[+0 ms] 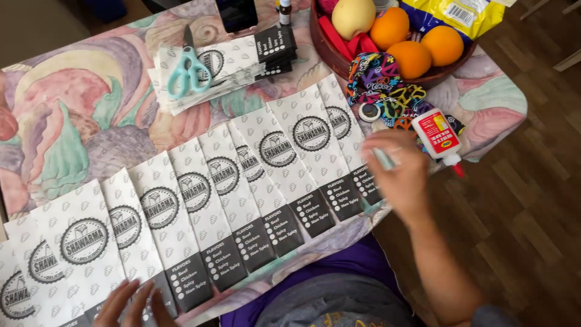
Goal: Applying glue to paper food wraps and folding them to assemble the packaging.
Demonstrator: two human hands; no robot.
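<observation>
A row of several white paper sleeves (pixel 233 181) with round black emblems and black bottom bands lies overlapped across the table. My left hand (pixel 130 304) rests with spread fingers on the lower end of a sleeve at the bottom left. My right hand (pixel 399 172) hovers blurred at the right end of the row, its fingers closed on a thin pale blue stick-like thing (pixel 382 158). A white glue bottle (pixel 439 136) with a red label lies just right of that hand.
A stack of more sleeves (pixel 242 57) with teal-handled scissors (pixel 187 71) on top lies at the back. A dark bowl (pixel 330 51) holds oranges and an apple. A multicoloured cloth (pixel 387 91) lies in front of it. The table edge (pixel 508 121) drops to wooden floor.
</observation>
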